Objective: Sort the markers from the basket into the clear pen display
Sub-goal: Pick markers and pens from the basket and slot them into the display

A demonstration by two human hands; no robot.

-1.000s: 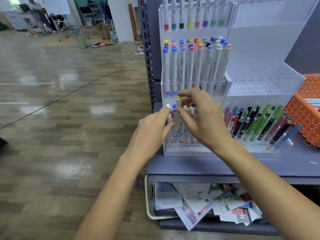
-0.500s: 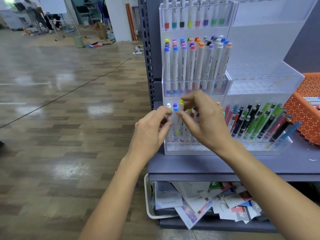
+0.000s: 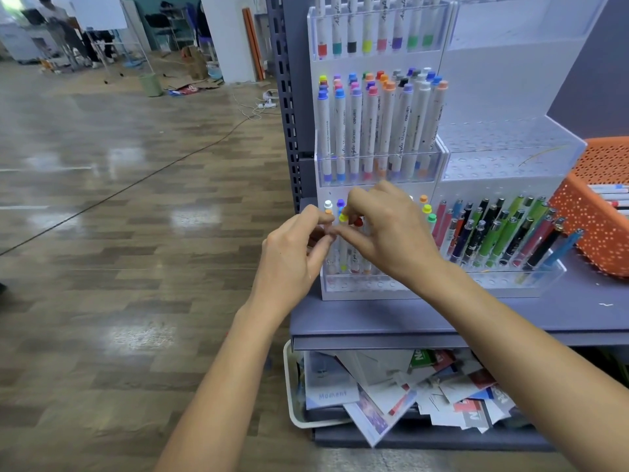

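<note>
We're watching the lower left tier of the clear pen display, centre of the frame, and a yellow-capped marker is going into it. The right hand is pinching that marker just under its cap, thumb below and forefinger curled over the top. The barrel is standing upright, its lower end down behind the tier's front wall. The left hand is sitting just left of it, thumb and forefinger drawn together against the neighbouring barrels beneath an orange cap. We cannot tell whether it is gripping one or only steadying the row. The two hands are touching at the fingertips.

We're reading this as the seating step. The next move is calling for a straight push down until the marker settles, then a release. After that comes a reach to the orange basket at the right edge, where more markers are lying.

Room is looking tight. A red cap is crowding the yellow one, and the middle tier is hanging just above the right knuckles, so the hand should be withdrawing toward us, not upward. Slanted pens are leaning between that hand and the basket. Open room is lying left over the floor and low over the shelf.
</note>
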